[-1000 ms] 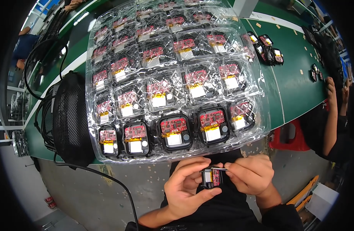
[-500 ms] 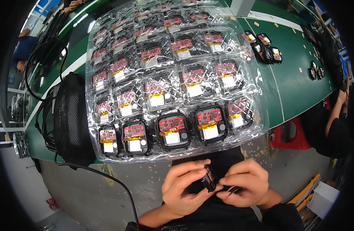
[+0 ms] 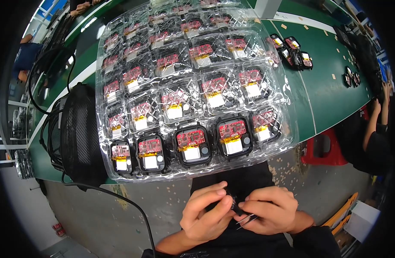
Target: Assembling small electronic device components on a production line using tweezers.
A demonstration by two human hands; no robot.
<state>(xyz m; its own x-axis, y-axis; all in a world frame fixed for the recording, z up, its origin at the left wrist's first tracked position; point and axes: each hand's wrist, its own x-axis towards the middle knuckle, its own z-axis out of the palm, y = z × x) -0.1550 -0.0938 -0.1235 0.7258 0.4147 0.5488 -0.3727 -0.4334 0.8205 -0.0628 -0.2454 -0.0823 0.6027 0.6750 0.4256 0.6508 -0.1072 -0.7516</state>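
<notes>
Over my lap, my left hand [image 3: 206,215] grips a small black watch case [image 3: 236,207] between its fingertips. The case is tilted on edge, and fingers hide most of it. My right hand [image 3: 272,210] is closed around a pair of thin metal tweezers [image 3: 245,221], whose tips stick out below its fingers. Its thumb and forefinger also touch the near right end of the case. Just beyond my hands lies a clear plastic tray [image 3: 184,173] of open watch cases [image 3: 192,145], with red circuit boards, white batteries and yellow tape. Clear plastic covers the rows behind the nearest one.
The tray overhangs the near edge of the green table [image 3: 322,107]. More watch cases [image 3: 294,56] lie on the table at the right. A black mesh bag [image 3: 81,133] with cables is on the left. A red stool [image 3: 324,150] and another person's arm [image 3: 373,124] are at the right.
My left fingers have closed further over the watch case, which shows less of its red board. My right hand has shifted slightly left, and the tweezers now show more clearly.
</notes>
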